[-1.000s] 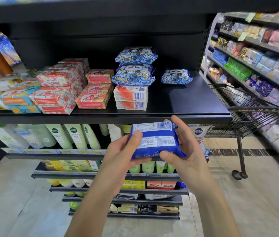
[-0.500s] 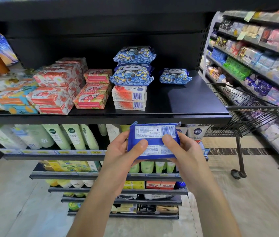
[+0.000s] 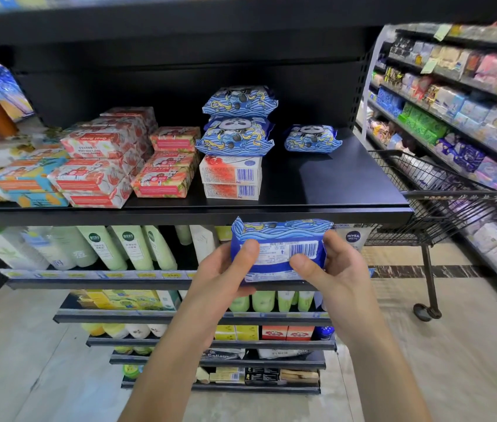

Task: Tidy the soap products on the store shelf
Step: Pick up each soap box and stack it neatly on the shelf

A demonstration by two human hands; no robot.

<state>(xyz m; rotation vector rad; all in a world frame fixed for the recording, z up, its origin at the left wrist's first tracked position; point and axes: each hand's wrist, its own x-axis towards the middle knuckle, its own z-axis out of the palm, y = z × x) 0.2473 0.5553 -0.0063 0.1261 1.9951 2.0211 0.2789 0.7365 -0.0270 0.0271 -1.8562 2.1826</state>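
Note:
A blue soap packet [image 3: 277, 249] with a barcode label facing me is held in front of the black shelf's front edge [image 3: 302, 213]. My left hand [image 3: 222, 274] grips its left end and my right hand [image 3: 332, 269] grips its right end, thumbs on the label. On the shelf, two matching blue panda packets [image 3: 238, 123] lie stacked on two white soap boxes [image 3: 231, 178]. A third panda packet [image 3: 312, 138] lies alone to their right. Red-and-white wrapped soaps [image 3: 104, 166] are piled at the left.
A wire shopping trolley [image 3: 442, 196] stands at the right, in front of another aisle of shelves [image 3: 454, 111]. Green tubes [image 3: 125, 248] fill the shelf below, with more goods on lower shelves. Bare shelf surface [image 3: 347, 181] lies at the right of the soaps.
The packet has tipped level between both hands and turned so its patterned top edge shows. It has also risen a little toward the shelf's front edge.

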